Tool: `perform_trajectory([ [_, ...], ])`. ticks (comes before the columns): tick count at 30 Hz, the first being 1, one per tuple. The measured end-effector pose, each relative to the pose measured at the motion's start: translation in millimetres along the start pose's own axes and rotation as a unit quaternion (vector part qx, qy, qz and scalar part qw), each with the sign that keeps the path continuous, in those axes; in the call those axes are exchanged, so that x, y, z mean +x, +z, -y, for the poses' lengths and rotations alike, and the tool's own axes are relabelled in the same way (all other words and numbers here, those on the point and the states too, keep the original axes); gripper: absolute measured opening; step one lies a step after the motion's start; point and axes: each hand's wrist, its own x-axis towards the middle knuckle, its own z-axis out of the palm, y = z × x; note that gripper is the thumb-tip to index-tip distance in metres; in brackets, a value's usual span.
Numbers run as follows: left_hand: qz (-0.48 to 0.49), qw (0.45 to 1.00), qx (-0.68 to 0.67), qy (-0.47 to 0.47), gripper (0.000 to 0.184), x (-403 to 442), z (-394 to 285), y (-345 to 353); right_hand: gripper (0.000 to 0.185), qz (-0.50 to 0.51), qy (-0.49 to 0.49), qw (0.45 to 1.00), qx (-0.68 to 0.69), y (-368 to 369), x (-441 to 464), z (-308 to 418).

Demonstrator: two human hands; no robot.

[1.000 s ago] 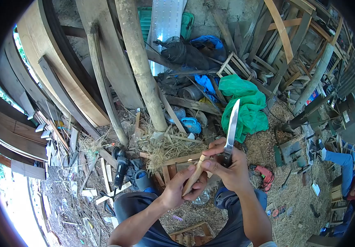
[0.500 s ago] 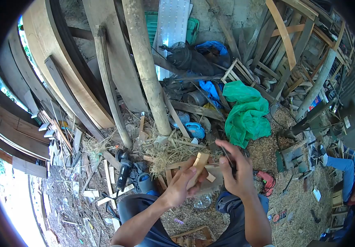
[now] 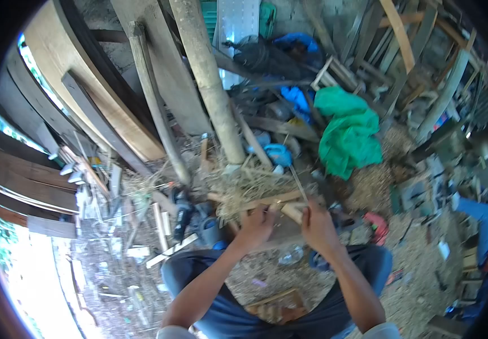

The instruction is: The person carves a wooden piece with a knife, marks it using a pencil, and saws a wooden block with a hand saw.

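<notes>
My left hand (image 3: 256,227) is closed, its fingers around a small wooden block, of which only a pale end shows, blurred. My right hand (image 3: 319,229) is closed on a thin rod-like tool (image 3: 297,182), which points up and away; its exact kind is unclear. Between the hands a pale wood piece (image 3: 292,212) lies over a wooden board (image 3: 280,240) in front of my knees. Whether my fingers touch that piece, I cannot tell.
Straw (image 3: 244,189) and a leaning bamboo pole (image 3: 213,90) are beyond the hands. A black power tool (image 3: 181,214) lies left, a green plastic sheet (image 3: 348,135) farther right, a red tool (image 3: 377,227) nearer. At the right edge is another person's blue-clothed leg (image 3: 478,212).
Both hands have lowered toward the board, and the block in my left hand has dropped from its raised, upright hold. The tool's thin shaft now shows clearly. The camera view has shifted.
</notes>
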Motion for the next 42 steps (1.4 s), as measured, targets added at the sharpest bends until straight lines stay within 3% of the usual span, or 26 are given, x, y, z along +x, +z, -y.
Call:
perform_trajectory([
  [2, 0.01, 0.996, 0.069, -0.057, 0.036, -14.8, 25.1, 1.7, 0.036, 0.033, 0.01, 0.999, -0.004, 51.7, -22.8, -62.8],
  [4, 0.232, 0.929, -0.081, -0.277, 0.038, -9.3, 21.0, 2.6, 0.038, 0.058, 0.025, 0.997, -0.036, 64.8, -42.2, -81.3],
  [6, 0.239, 0.939, -0.06, -0.242, 0.038, -12.5, 58.1, 17.3, 0.031, 0.158, 0.124, 0.98, -0.011, 73.9, -50.8, -70.9],
  [9, 0.26, 0.949, 0.015, -0.177, 0.033, -21.9, 74.4, 19.5, 0.03, 0.219, 0.18, 0.958, -0.036, 77.3, -61.4, -69.1],
  [11, 0.202, 0.97, 0.052, -0.124, 0.032, -24.3, 70.1, 22.3, 0.029, 0.227, 0.169, 0.958, -0.055, 90.7, -66.8, -76.3],
  [17, 0.231, 0.953, 0.168, -0.101, 0.034, -12.4, 86.1, 29.9, 0.026, 0.229, 0.118, 0.963, -0.082, 110.7, -60.7, -71.9],
  [20, 0.284, 0.93, 0.175, -0.154, 0.041, -6.8, 46.2, 18.4, 0.026, 0.221, 0.133, 0.962, -0.086, 118.3, -59.6, -71.3],
  [26, 0.255, 0.918, 0.233, -0.193, 0.034, -8.1, 41.0, 27.2, 0.024, 0.249, 0.154, 0.951, -0.097, 102.2, -49.5, -56.8],
  [29, 0.292, 0.899, 0.237, -0.225, 0.037, -3.2, 38.2, 25.1, 0.021, 0.261, 0.162, 0.943, -0.128, 103.4, -46.7, -57.2],
  [42, 0.281, 0.899, 0.251, -0.221, 0.037, 7.7, 38.0, 26.4, 0.017, 0.262, 0.151, 0.934, -0.19, 123.3, -27.8, -57.1],
])
